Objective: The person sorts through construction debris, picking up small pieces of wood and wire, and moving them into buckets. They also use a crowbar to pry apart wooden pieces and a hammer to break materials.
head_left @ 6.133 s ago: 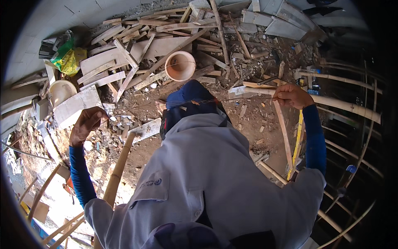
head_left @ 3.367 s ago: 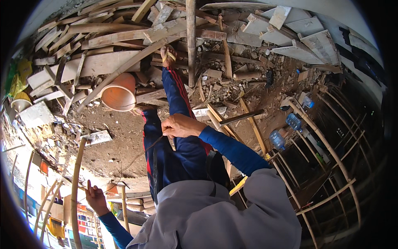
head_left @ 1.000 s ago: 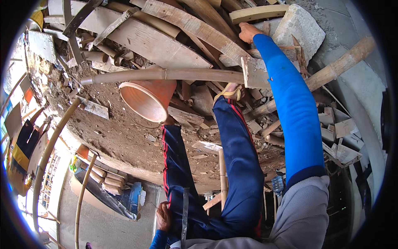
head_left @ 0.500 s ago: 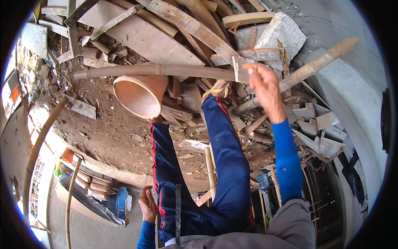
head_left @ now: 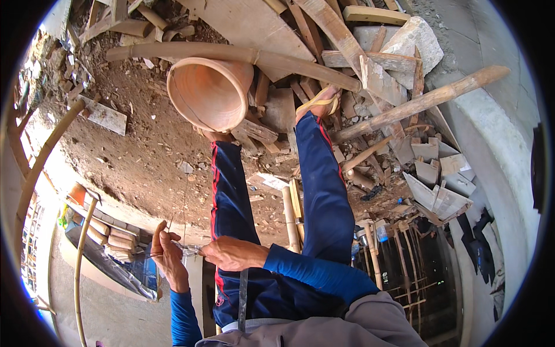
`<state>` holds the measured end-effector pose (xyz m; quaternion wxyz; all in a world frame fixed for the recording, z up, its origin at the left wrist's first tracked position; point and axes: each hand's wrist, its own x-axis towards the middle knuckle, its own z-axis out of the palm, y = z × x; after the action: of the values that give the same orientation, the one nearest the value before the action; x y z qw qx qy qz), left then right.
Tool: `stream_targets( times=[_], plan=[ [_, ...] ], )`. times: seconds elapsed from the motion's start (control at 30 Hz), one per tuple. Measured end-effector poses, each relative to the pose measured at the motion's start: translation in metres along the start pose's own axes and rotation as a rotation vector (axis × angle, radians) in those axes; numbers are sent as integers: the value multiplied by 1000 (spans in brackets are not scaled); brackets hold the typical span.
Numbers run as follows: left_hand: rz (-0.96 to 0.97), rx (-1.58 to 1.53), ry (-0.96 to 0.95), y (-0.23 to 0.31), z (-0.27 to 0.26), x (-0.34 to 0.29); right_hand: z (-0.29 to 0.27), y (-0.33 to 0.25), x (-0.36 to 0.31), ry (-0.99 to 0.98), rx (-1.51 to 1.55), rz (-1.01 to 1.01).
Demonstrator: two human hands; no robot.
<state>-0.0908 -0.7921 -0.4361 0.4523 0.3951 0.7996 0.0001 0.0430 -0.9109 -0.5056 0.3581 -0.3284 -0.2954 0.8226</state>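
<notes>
- While pinched in both hands, thin wire between the two, low in view, just left of the dark blue trousers [head_left: 324, 202].
- Wire [head_left: 189, 252] hard to see in places, with loose bits poking up over the hands.
- Left hand [head_left: 172, 260] with bent fingers [head_left: 158, 236], close together on the wire.
- Right hand [head_left: 234, 254] reaching across the left trouser leg, fingers squeezed tight on the wire too.
- On both arms, blue sleeves [head_left: 321, 274].
- Down the trouser front, a dark strap [head_left: 243, 301] near the right hand.
- Farther out, an orange bucket [head_left: 205, 98] on the dirt floor [head_left: 127, 162], tipped, with its round mouth showing, hiding part of the left foot.
- Just past the bucket, a long bent bamboo pole [head_left: 277, 62].
- To the right of the bucket, the right foot [head_left: 321, 106] in a yellow sandal, with broken wood close by.
- Up at the top right, a big pale rock [head_left: 416, 49] near more boards.
- Over at the lower left, a pile of stuffed bags [head_left: 120, 243].
</notes>
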Motion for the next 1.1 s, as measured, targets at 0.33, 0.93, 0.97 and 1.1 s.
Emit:
stream_targets(
  times=[0.33,0.93,0.97,1.1],
  plan=[
    [-40,-109,-21,-31,-52,26,44,32,20,105,9,41],
    [-27,-320,84,-33,-63,-11,63,-11,7,-382,561,269],
    [-30,-355,129,-36,-67,-12,70,-13,10,-387,556,276],
    [-37,-489,262,-37,-96,-22,97,-38,25,-390,527,336]
  ],
)
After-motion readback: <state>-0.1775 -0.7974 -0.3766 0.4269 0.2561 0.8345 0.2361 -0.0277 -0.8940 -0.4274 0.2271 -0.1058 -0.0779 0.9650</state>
